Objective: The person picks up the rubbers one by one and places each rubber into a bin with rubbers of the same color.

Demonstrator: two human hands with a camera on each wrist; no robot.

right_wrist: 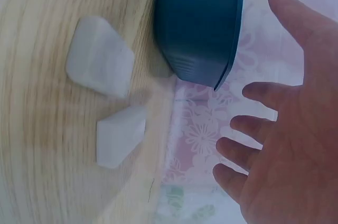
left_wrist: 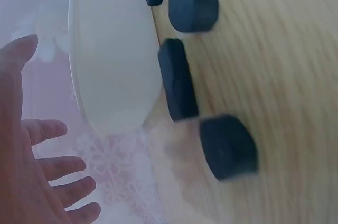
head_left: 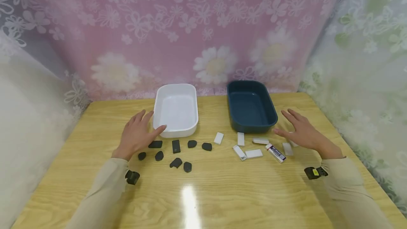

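Note:
My left hand [head_left: 136, 135] is held with its fingers spread beside the near left corner of a white basin [head_left: 177, 132]. Just below it lie several small dark block-like pieces [head_left: 176, 146], angular and matte in the left wrist view. My right hand [head_left: 302, 133], fingers apart and nothing in them, is at the near right side of a dark blue basin [head_left: 254, 128]. Several white erasers [head_left: 254, 153] are scattered before that basin, a few of them near the right hand. One eraser [head_left: 275, 153] wears a printed paper sleeve. Both basins have bare insides.
Everything stands on a yellow wooden table [head_left: 219, 193] with a bright glare spot at the front. Floral cloth [head_left: 165, 45] hangs behind the basins and along both sides. A dark band with a small device [head_left: 132, 177] is on each wrist.

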